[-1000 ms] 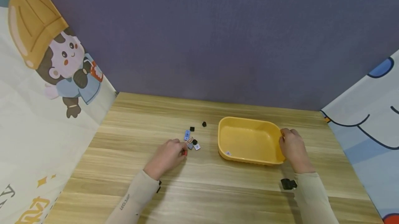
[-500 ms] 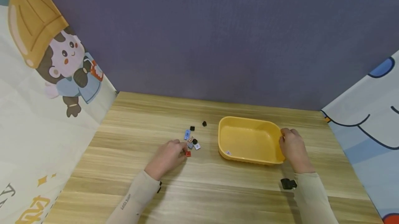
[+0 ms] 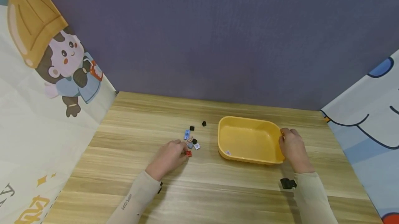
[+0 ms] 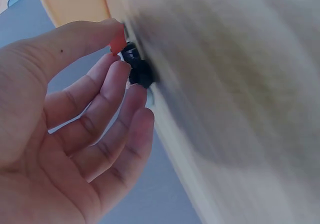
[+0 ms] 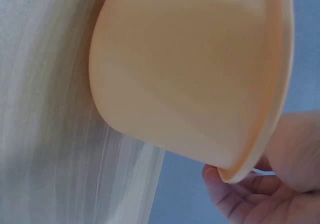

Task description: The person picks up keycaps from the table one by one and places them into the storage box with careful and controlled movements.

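Observation:
My left hand (image 3: 167, 156) is low over the table, left of the middle. Its thumb and index finger pinch a small red square piece (image 3: 188, 153) with dark marks on it, seen edge-on as a red block (image 4: 118, 45) in the left wrist view. Just beyond those fingertips lies a loose group: a blue rectangular tile (image 3: 187, 134), a tan tile (image 3: 190, 140), a grey tile (image 3: 190, 145), a round black piece (image 3: 194, 141) and a white tile (image 3: 197, 146). At the right, my right hand (image 3: 293, 149) grips the rim of a yellow plastic basin (image 3: 249, 120).
One small white tile (image 3: 228, 153) lies inside the basin at its near left corner. Behind the group are a black square piece (image 3: 192, 128) and another black piece (image 3: 204, 124). A dark blue wall (image 3: 218, 44) rises at the back of the wooden table (image 3: 218, 193).
The red piece, mostly covered by the fingers at first, has shifted slightly right and shows more at the left fingertips. The right hand and the basin stay where they were.

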`<act>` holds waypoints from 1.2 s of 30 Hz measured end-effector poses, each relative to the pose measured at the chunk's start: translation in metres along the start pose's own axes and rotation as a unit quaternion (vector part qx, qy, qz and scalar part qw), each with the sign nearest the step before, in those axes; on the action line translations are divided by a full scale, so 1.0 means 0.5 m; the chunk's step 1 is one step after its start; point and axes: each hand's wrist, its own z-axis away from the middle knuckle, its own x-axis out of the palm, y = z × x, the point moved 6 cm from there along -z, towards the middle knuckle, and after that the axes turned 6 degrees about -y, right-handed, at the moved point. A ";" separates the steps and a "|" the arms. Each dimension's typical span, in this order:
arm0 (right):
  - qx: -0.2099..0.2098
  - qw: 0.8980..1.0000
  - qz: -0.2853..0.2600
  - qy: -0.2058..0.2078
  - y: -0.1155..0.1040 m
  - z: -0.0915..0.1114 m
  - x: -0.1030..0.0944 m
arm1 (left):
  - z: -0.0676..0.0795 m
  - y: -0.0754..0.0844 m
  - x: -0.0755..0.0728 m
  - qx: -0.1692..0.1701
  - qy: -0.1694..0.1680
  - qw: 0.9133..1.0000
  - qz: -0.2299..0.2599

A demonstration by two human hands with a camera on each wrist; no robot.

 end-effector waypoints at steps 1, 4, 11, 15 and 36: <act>0.001 1.000 0.000 -0.001 0.001 0.000 0.000 | -0.001 0.002 -0.002 0.001 0.001 1.000 0.005; 0.006 1.000 -0.001 -0.008 0.004 0.000 0.002 | -0.008 0.011 -0.011 0.009 0.008 1.000 0.011; 0.013 1.000 -0.005 -0.014 0.005 0.002 0.003 | -0.029 0.041 -0.043 0.028 0.024 0.999 0.004; 0.014 1.000 -0.005 -0.010 0.004 0.003 0.001 | -0.051 0.062 -0.057 0.036 0.022 0.999 -0.006; -0.002 1.000 -0.004 0.009 -0.006 -0.001 -0.006 | -0.208 0.260 -0.062 0.145 -0.034 0.988 -0.033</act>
